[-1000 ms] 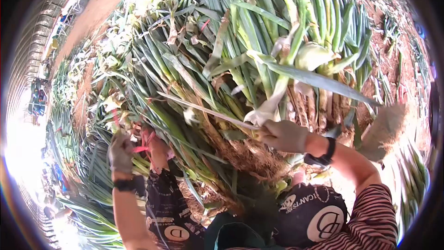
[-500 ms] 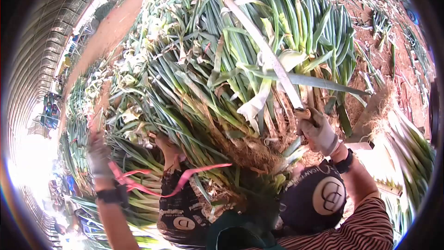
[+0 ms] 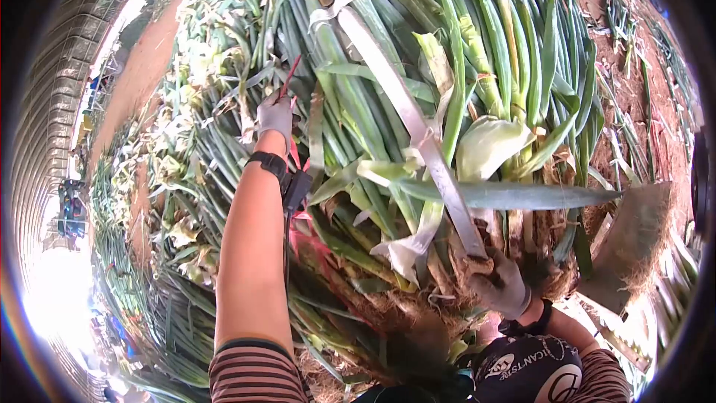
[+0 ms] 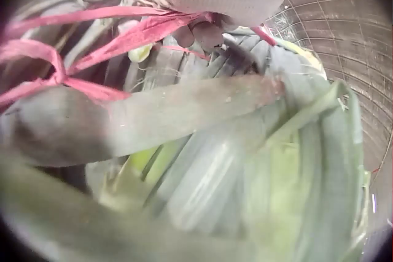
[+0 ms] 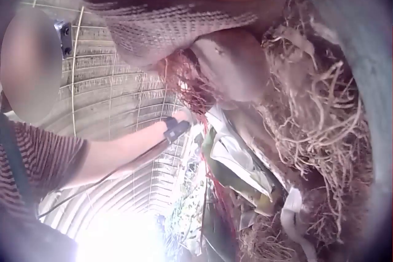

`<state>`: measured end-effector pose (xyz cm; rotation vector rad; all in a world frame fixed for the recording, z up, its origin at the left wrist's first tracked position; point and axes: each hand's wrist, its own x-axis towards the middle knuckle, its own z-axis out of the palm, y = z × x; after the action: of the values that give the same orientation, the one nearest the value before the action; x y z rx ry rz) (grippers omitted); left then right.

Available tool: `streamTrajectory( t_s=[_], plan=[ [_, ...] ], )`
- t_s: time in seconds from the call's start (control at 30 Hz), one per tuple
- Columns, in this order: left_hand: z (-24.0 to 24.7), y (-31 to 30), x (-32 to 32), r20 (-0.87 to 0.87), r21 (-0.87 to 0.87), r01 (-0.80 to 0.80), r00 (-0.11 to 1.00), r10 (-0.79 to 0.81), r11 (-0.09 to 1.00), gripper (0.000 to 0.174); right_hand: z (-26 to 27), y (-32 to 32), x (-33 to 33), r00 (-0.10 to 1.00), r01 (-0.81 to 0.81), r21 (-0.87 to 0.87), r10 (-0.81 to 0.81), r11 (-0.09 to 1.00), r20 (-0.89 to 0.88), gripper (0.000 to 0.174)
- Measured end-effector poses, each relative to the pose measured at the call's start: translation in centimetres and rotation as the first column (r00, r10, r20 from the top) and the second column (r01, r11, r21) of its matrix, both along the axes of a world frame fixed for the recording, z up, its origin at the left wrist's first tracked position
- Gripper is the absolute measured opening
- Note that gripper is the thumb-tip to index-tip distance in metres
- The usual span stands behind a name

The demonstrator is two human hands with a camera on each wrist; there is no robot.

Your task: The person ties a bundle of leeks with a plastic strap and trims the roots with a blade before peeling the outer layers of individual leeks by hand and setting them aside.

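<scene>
My gloved left hand (image 3: 274,116) is stretched out over the pile of long green onions (image 3: 358,97) and pinches a pink plastic ribbon (image 4: 144,31). Loose ribbon trails below that wrist, across the stalks. At the lower right, my gloved right hand (image 3: 507,287) grips the brown near end of a long, straight, pale flat stick (image 3: 388,78). This stick slants up and left over the green leaves; its kind is unclear. Tangled onion roots (image 5: 313,127) lie beside the right hand in the right wrist view. One long leaf (image 3: 522,195) crosses the pile near the stick.
A flat grey-brown board (image 3: 626,246) with fibres on its edge stands right of my right hand. More onions (image 3: 675,291) lie beyond it. Bare soil (image 3: 138,89) shows at the upper left, under a ribbed greenhouse wall (image 3: 56,82). A capped knee (image 3: 529,373) is close below.
My left hand has swung from the far left up to the middle of the pile, drawing the pink ribbon along. The pale stick has turned from nearly level to steeply slanted in my right hand.
</scene>
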<state>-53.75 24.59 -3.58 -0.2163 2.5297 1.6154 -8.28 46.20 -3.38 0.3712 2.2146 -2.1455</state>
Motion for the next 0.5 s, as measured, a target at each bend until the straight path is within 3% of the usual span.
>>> streamTrajectory(
  t_s=[0.03, 0.1, 0.17, 0.23, 0.33, 0.37, 0.47, 0.5],
  plan=[
    [-0.7, 0.5, -1.4, 0.06, -0.11, 0.077, 0.996, -0.07, 0.991, 0.025, -0.2, 0.2, -0.1, 0.999, 0.012, -0.022, -0.011, 1.0, 0.032, 0.04],
    [-2.2, 2.4, -3.2, 0.033, -0.261, 0.03, 0.999, -0.022, 0.965, 0.029, -0.6, 0.4, -0.1, 0.996, 0.018, -0.072, -0.012, 0.997, 0.086, 0.04],
    [-10.0, -1.1, -9.6, -0.023, -0.445, 0.151, 0.983, -0.18, 0.883, 0.03, -0.9, 0.4, -0.5, 0.995, -0.009, -0.05, 0.014, 0.999, 0.1, 0.04],
    [-8.1, -0.7, -8.9, 0.029, -0.61, 0.223, 0.965, -0.26, 0.76, 0.031, -0.3, 0.5, -1.3, 0.993, -0.053, 0.01, 0.052, 0.999, 0.106, 0.039],
    [-4.7, -0.2, -6.2, 0.024, -0.781, 0.253, 0.926, -0.377, 0.571, 0.036, -1.8, -0.2, -1.2, 0.995, 0.054, -0.067, -0.047, 0.996, 0.093, 0.036],
    [-3.9, -0.4, -5.0, 0.004, -0.816, 0.242, 0.911, -0.413, 0.525, 0.038, -2.1, -0.2, -1.4, 0.997, 0.056, 0.003, -0.056, 0.998, 0.054, 0.037],
    [-1.7, -1.1, -1.3, -0.086, -0.877, 0.17, 0.866, -0.493, 0.45, 0.041, -2.5, -0.6, -1.2, 0.995, 0.095, 0.142, -0.099, 0.985, 0.02, 0.036],
    [-0.5, -1.1, 0.2, -0.125, -0.855, 0.159, 0.861, -0.493, 0.493, 0.04, -2.9, -0.7, -1.0, 0.994, 0.107, 0.2, -0.108, 0.974, -0.008, 0.039]
  ],
)
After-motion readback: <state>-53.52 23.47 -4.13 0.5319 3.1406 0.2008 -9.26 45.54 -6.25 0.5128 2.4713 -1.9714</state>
